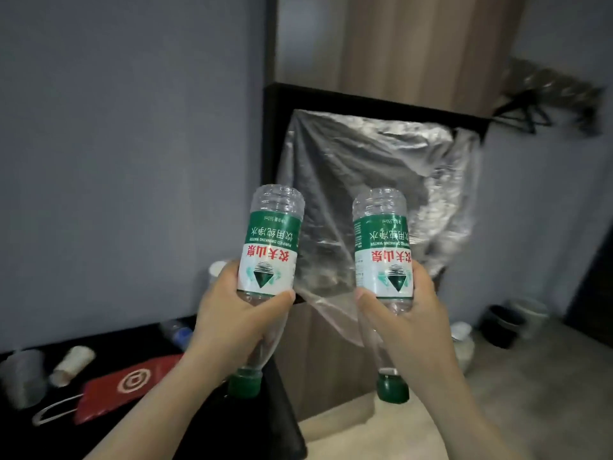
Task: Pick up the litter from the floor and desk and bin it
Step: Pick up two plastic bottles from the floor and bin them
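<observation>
My left hand point(232, 323) grips an empty clear plastic water bottle point(270, 240) with a green and white label, held upside down so its green cap points toward me. My right hand point(401, 320) grips a second bottle point(384, 247) of the same kind, also cap down. Both bottles are held up in front of a bin point(275, 134) with a dark frame, lined with a clear plastic bag point(365, 180). The bottles are side by side and apart, short of the bag's opening.
A black desk point(139, 346) at lower left carries a red paper bag point(132, 386), a paper roll point(71, 365), a cup point(25, 376) and a small bottle point(177, 332). On the floor at right lie a pale container point(462, 343) and dark round tubs point(504, 323).
</observation>
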Tool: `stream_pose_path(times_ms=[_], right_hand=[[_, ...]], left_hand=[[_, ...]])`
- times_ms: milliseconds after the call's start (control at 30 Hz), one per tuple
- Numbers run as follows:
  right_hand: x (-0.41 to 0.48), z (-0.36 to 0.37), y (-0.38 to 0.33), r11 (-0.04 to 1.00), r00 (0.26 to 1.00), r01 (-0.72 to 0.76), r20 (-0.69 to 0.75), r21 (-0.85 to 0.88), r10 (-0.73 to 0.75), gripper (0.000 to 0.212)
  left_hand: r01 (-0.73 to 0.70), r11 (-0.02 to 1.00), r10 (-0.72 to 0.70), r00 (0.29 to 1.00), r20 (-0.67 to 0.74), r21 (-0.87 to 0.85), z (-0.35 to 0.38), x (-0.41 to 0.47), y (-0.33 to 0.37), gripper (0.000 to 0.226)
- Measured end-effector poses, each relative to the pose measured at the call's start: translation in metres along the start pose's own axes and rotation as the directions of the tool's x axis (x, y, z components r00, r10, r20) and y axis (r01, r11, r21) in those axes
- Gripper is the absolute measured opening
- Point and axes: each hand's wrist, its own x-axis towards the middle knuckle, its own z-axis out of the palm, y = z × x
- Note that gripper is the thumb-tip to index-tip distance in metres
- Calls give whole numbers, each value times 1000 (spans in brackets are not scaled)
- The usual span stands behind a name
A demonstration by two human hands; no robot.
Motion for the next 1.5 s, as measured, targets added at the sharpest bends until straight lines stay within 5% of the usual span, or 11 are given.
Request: stream_pose_path(times_ms=[400,533,833,1500], right_hand=[[-21,-222,31,977,872,-122,-489,-177,20,51],[-13,-289,50,968,833,-127,-552,-217,-15,57],[44,-429,124,949,797,-203,-604,-241,18,55],[267,-508,290,918,714,-328,-695,-225,85,50]], left_hand=[[-79,976,170,856,488,-202,229,-24,71,49],[-97,961,222,827,516,-258,301,-36,93,61],[-43,949,234,760,607,-311,485,-35,118,49],[-10,948,240,679,694,-318,757,153,78,46]])
